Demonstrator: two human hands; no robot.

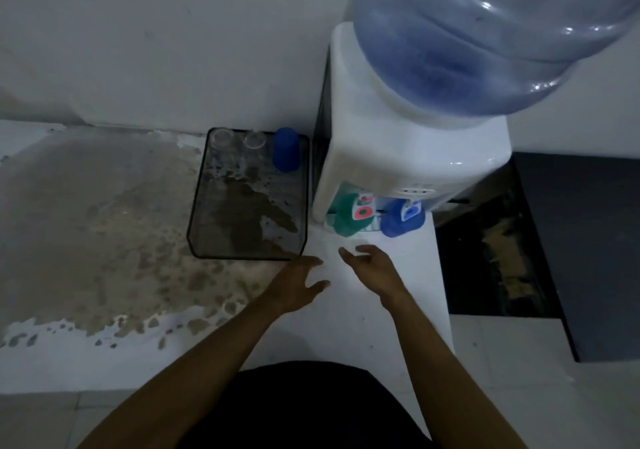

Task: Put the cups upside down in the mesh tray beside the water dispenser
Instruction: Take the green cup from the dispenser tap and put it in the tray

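A dark mesh tray point(194, 227) lies on the white counter just left of the water dispenser point(391, 158). Along its far edge stand two clear glasses point(222, 139) point(254, 141) and a blue cup point(286, 150), which stands upside down. Under the dispenser's taps stand a green cup point(346, 216) and another blue cup point(401, 218). My left hand point(298, 280) hovers open by the tray's near right corner. My right hand point(372, 265) is open just in front of the green cup. Both hands hold nothing.
The counter point(104, 362) is stained brown with peeling paint left of and under the tray. A big blue water bottle point(485, 33) tops the dispenser. A dark gap and a black cabinet point(588, 241) lie to the right. A wall runs behind.
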